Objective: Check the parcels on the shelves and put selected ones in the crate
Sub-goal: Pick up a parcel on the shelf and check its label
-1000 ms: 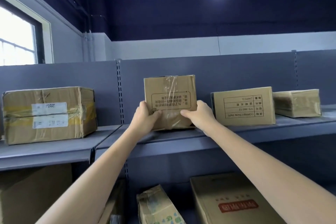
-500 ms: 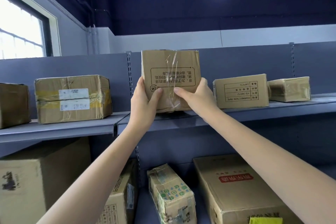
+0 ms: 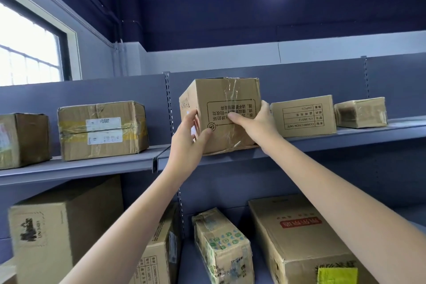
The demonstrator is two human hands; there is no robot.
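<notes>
A small taped cardboard parcel [image 3: 230, 99] with upside-down black print stands on the upper grey shelf [image 3: 345, 137], turned so its left side face shows. My left hand [image 3: 187, 139] grips its lower left corner, thumb on the front face. My right hand [image 3: 255, 122] holds its right edge, thumb across the printed front. The parcel's bottom edge sits at the shelf's front lip. No crate is in view.
On the upper shelf stand a correction-tape box [image 3: 304, 115] and a small taped box [image 3: 360, 112] to the right, a labelled box with yellow tape [image 3: 101, 129] and another box [image 3: 23, 139] to the left. The lower shelf holds several larger cartons [image 3: 299, 237].
The parcel was lifted from the shelf, then came back down to the shelf edge and turned to show its left side. The view shifted left and closer.
</notes>
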